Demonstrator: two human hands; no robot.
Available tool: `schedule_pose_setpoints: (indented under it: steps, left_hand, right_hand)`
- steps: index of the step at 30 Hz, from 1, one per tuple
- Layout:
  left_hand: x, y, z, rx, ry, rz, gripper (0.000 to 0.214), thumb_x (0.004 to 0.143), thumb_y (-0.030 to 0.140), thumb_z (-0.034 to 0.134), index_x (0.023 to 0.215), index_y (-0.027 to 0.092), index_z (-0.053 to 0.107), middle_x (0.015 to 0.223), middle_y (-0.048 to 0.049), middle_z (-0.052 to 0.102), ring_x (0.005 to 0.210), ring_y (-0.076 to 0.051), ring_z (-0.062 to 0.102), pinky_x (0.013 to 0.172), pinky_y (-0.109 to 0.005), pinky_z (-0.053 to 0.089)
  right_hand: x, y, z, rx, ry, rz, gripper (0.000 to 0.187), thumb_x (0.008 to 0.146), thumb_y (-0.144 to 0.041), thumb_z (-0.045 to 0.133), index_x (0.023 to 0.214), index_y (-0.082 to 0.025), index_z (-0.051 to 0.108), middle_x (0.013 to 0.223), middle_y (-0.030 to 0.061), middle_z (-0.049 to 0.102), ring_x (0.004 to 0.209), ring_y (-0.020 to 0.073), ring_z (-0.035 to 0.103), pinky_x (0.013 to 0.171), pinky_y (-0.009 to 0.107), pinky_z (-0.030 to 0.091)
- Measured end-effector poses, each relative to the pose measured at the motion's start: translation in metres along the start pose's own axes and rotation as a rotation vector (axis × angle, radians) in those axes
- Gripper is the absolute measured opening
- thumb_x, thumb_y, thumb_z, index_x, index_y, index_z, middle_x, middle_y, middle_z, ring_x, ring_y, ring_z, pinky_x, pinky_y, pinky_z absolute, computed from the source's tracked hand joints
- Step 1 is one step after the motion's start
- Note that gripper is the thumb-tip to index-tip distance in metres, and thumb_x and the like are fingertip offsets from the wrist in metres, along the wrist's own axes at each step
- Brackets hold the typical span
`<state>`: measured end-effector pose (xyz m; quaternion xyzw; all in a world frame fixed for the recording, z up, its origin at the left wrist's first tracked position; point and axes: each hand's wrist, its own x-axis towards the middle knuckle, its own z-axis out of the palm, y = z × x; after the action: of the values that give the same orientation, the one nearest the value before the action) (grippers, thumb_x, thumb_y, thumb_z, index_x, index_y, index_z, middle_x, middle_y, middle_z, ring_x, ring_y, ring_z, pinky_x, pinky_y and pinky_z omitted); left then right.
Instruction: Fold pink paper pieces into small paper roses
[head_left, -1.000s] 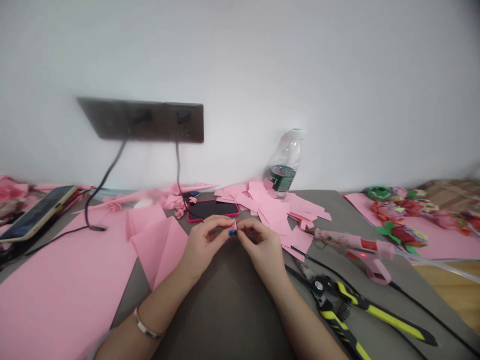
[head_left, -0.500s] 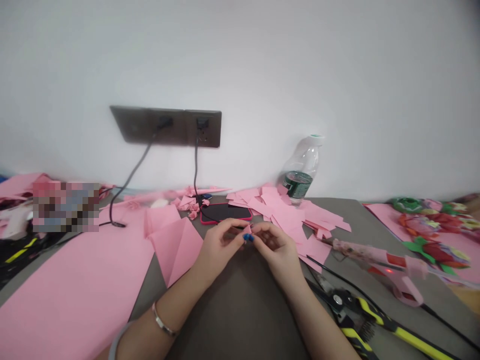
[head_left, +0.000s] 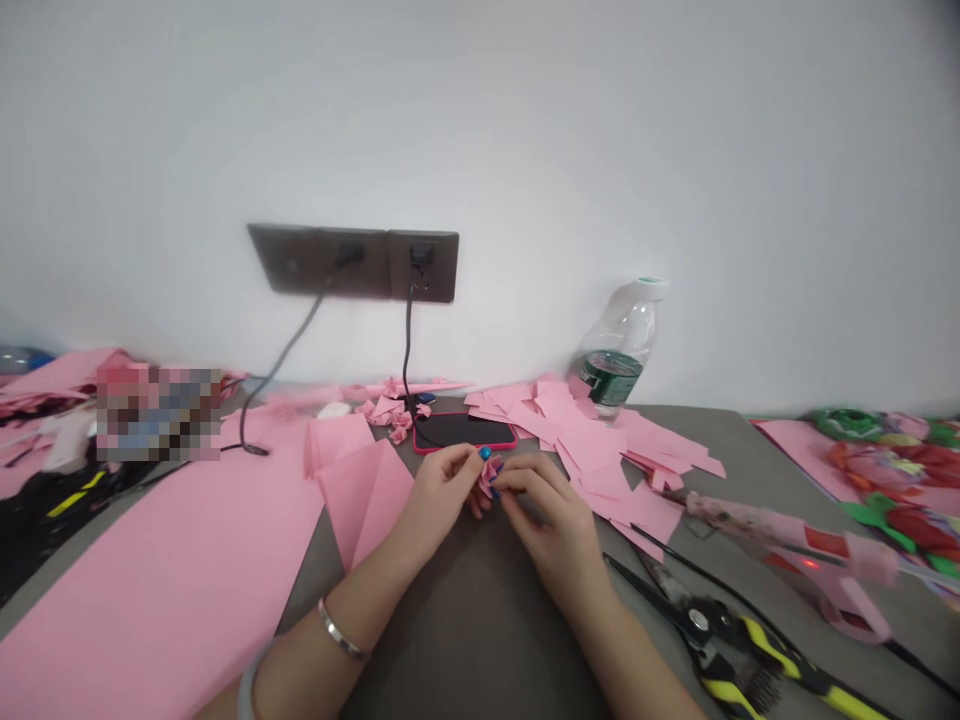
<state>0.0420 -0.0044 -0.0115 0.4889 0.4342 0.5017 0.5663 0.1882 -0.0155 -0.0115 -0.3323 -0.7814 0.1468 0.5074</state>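
At the lower middle of the frame, our left hand and right hand are curled closed, both gripping a small folded pink paper between their fingertips above the grey table. Just beyond our hands lie a black phone and loose pink scraps, with a folded pink sheet beside the left hand. To the lower right, a pink glue gun lies above yellow-handled shears, and a plastic water bottle leans against the wall at upper right of centre.
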Motion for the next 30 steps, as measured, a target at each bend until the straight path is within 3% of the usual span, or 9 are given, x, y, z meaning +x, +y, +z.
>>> schedule_pose_setpoints:
  steps: [7, 13, 20, 26, 30]
  left_hand:
    - [-0.0029, -0.0017, -0.0024, 0.224, 0.03, 0.105, 0.035, 0.091, 0.04, 0.051, 0.07, 0.015, 0.061, 0.062, 0.0015, 0.057, 0.049, -0.009, 0.053, 0.047, -0.019, 0.043]
    - [-0.0021, 0.0024, -0.0036, -0.005, -0.037, 0.012, 0.027, 0.081, 0.037, 0.068, 0.097, 0.017, 0.074, 0.094, -0.0068, 0.074, 0.084, -0.018, 0.068, 0.07, -0.026, 0.057]
    - [-0.0012, 0.0074, -0.0041, -0.108, -0.004, -0.033, 0.028, 0.074, 0.036, 0.077, 0.094, 0.017, 0.077, 0.097, -0.008, 0.077, 0.082, -0.017, 0.069, 0.076, -0.028, 0.058]
    - [-0.0004, 0.0046, -0.006, -0.058, -0.006, -0.052, 0.024, 0.078, 0.033, 0.074, 0.095, 0.016, 0.077, 0.078, -0.0049, 0.075, 0.071, -0.014, 0.068, 0.067, -0.023, 0.057]
    - [-0.0003, 0.0025, -0.0083, 0.011, -0.016, 0.029, 0.019, 0.079, 0.03, 0.071, 0.092, 0.017, 0.077, 0.087, -0.0054, 0.076, 0.076, -0.016, 0.069, 0.073, -0.026, 0.057]
  right_hand:
    - [0.0003, 0.0013, -0.0002, -0.015, 0.025, 0.03, 0.019, 0.089, -0.004, 0.052, 0.089, -0.021, 0.061, 0.087, 0.0047, 0.063, 0.079, 0.0153, 0.062, 0.068, 0.025, 0.05]
    - [-0.0006, 0.0083, -0.0015, 0.035, 0.118, 0.179, 0.018, 0.086, -0.005, 0.055, 0.088, -0.022, 0.062, 0.079, 0.0018, 0.066, 0.069, 0.015, 0.06, 0.06, 0.024, 0.048]
    - [-0.0017, 0.0064, -0.0002, 0.073, 0.101, 0.197, 0.019, 0.086, -0.005, 0.055, 0.089, -0.021, 0.063, 0.084, 0.0027, 0.066, 0.076, 0.0155, 0.062, 0.067, 0.026, 0.051]
    - [0.0009, 0.0035, 0.0015, 0.047, 0.099, 0.165, 0.021, 0.082, -0.002, 0.051, 0.084, -0.021, 0.061, 0.081, 0.0028, 0.063, 0.072, 0.0144, 0.059, 0.064, 0.025, 0.05]
    - [0.0009, 0.0058, 0.0014, 0.105, 0.101, 0.239, 0.018, 0.082, -0.006, 0.053, 0.083, -0.02, 0.064, 0.081, 0.0036, 0.065, 0.072, 0.0153, 0.062, 0.064, 0.026, 0.051]
